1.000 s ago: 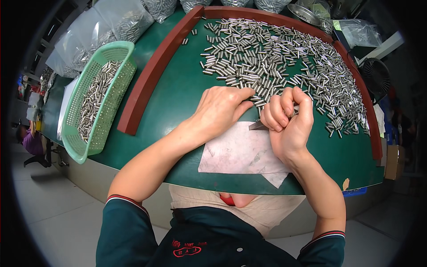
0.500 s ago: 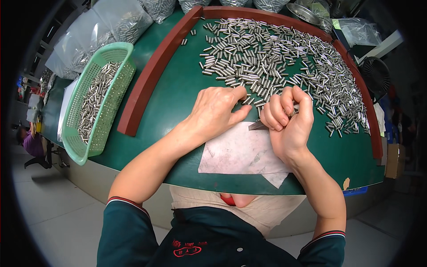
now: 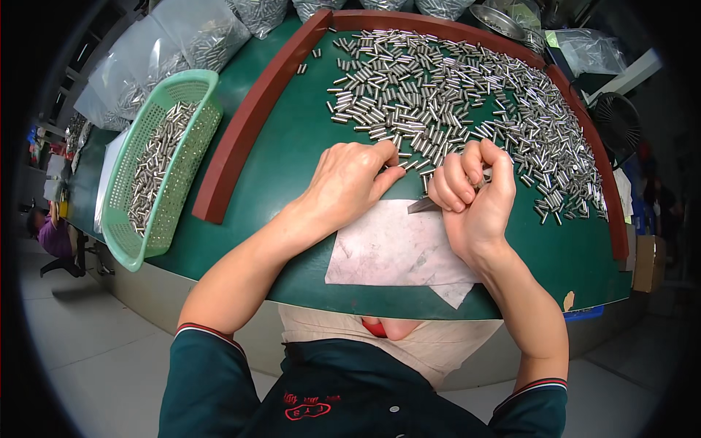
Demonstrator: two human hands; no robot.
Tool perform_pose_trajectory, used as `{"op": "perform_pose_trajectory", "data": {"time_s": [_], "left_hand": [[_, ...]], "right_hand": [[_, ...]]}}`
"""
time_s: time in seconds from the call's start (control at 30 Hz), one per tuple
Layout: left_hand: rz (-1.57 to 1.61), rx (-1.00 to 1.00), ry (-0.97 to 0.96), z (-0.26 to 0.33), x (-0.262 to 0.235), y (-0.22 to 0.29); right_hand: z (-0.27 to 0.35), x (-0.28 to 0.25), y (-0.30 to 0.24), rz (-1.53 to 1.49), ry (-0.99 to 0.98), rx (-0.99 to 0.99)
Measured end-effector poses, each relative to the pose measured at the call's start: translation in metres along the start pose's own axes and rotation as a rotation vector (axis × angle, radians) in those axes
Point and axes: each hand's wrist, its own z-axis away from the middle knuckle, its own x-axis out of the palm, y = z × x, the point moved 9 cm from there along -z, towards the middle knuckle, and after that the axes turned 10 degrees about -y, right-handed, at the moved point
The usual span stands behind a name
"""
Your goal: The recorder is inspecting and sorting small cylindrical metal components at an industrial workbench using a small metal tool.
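Short silvery metal pins [image 3: 409, 95] lie in a wide loose spread on the green tabletop. My left hand [image 3: 347, 179] is at the near edge of the spread, its thumb and forefinger bent close together in a pinch. What lies between those fingertips cannot be made out. My right hand [image 3: 478, 193] is closed in a fist around a thin, pointed metal tool [image 3: 422, 206], whose tip sticks out to the left; the rest of it is hidden by the fingers. Beneath that tip lies a stained pale pink cloth [image 3: 387, 252].
Dark red rails [image 3: 244, 139] border the pins. At the left, a green perforated basket [image 3: 117, 212] holds more pins. Clear bags of pins [image 3: 197, 36] stand behind it. A metal bowl [image 3: 500, 22] and a black fan [image 3: 617, 120] are at the right. Another person [image 3: 58, 233] sits far left.
My left thumb and forefinger have drawn closer together, and the hand has shifted slightly left. My right hand and the pointed tool have hardly moved.
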Motion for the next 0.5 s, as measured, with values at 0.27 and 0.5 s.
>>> {"op": "perform_pose_trajectory", "data": {"time_s": [0.27,0.5], "left_hand": [[0.039,-0.020,0.001,0.000,-0.006,0.002],[1.360,-0.372,-0.131,0.006,0.012,-0.023]], "right_hand": [[0.000,-0.001,0.001,-0.012,0.005,0.005],[0.000,-0.002,0.001,-0.012,0.012,0.014]]}}
